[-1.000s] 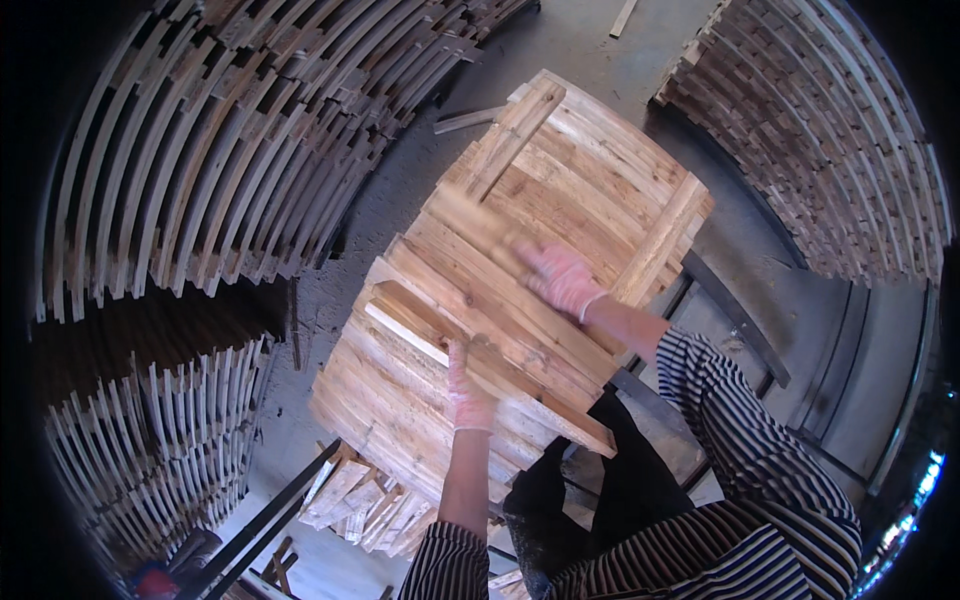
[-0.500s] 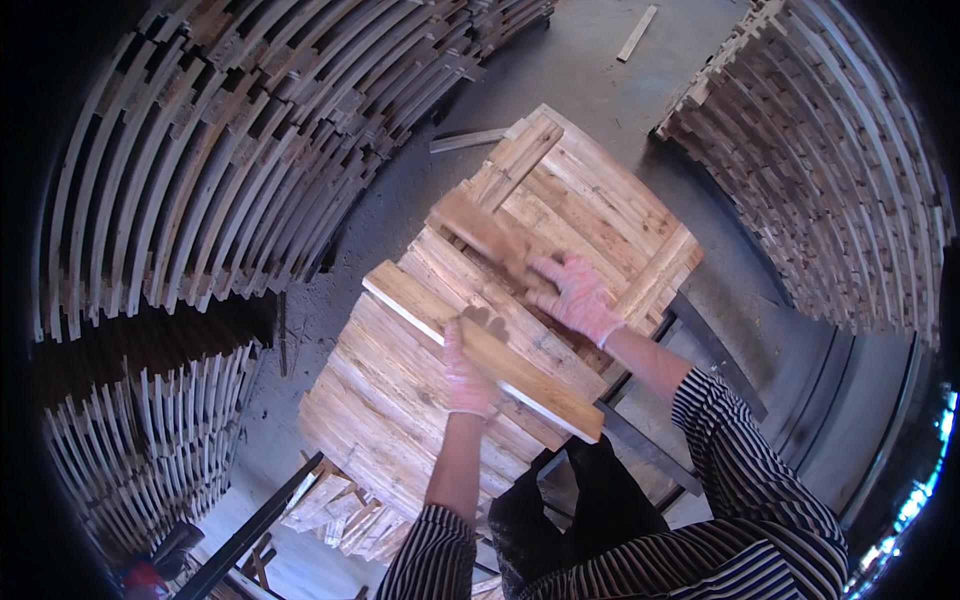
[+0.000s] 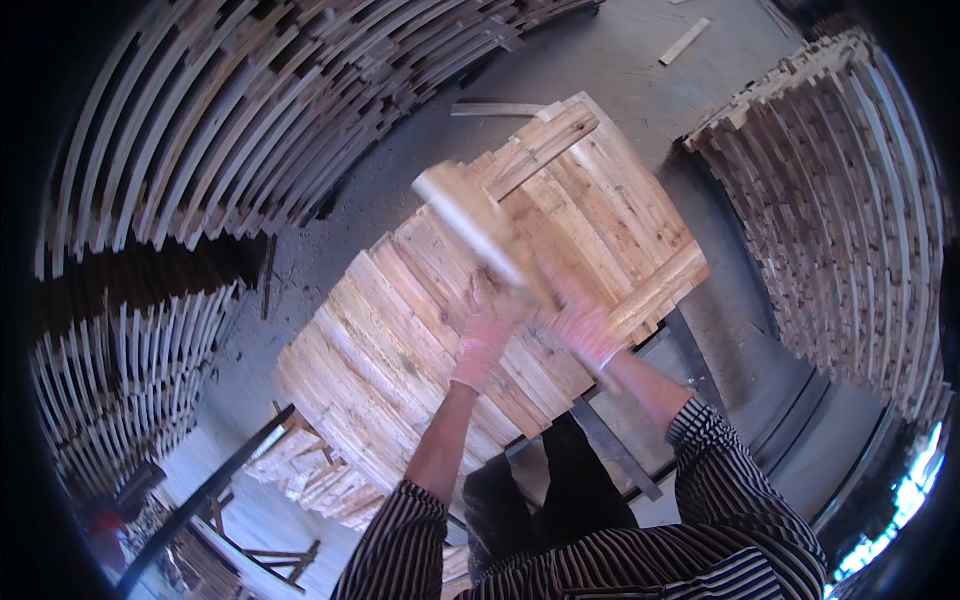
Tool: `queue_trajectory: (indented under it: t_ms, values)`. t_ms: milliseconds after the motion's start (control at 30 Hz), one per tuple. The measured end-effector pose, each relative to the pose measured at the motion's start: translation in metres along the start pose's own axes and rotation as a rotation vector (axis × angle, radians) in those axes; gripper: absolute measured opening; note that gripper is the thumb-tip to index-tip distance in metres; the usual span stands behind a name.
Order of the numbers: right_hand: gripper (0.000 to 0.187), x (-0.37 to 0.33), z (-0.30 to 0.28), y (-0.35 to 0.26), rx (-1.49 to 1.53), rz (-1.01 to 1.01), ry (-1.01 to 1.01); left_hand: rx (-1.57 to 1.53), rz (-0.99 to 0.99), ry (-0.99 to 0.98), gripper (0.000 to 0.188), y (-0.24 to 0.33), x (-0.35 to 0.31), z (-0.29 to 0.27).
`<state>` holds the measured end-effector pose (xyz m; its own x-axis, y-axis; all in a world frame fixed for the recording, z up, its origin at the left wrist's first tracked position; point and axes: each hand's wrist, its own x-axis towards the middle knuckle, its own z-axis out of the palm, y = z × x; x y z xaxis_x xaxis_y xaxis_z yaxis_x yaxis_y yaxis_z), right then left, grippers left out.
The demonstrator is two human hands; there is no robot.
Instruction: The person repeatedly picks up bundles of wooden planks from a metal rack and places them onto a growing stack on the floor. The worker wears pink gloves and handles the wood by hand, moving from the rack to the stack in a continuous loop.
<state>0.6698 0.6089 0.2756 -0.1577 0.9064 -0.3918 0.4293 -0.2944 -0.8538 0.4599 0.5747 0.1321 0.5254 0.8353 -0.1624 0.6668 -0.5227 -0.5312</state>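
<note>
A wooden board (image 3: 470,222), smeared by motion, is raised at a slant over a flat stack of planks (image 3: 390,330). Its pale edge shows and its near end lies between my hands. My left hand (image 3: 487,328), in a thin pinkish glove, is closed at that near end, its fingertips blurred. From the other side my right hand (image 3: 582,325), gloved alike, is also closed on the board's end, with its fingers smeared. Whether a second board lies behind the first cannot be made out.
Tall stacks of slats rise at the left (image 3: 230,130) and the right (image 3: 830,220). Crosspieces (image 3: 545,150) lie over the planks at the far end. Dark metal rails (image 3: 615,445) run beneath the stack at the right, and a loose slat (image 3: 685,42) lies on the floor.
My left hand has moved up and right, off the middle of the pale-edged board, which no longer lies across the near planks. Both hands are now close together at a raised board's near end.
</note>
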Motion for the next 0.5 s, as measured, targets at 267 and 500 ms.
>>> queue_trajectory:
  t_ms: [267, 500]
  values:
    - [0.073, 0.048, -0.018, 0.109, -0.454, 0.045, 0.179, -1.171, -0.331, -0.541, 0.125, -0.017, -0.01, -0.047]
    - [0.073, 0.044, 0.004, 0.133, -0.695, -0.083, 0.175, -1.486, -0.449, -0.239, 0.107, -0.015, -0.033, -0.037]
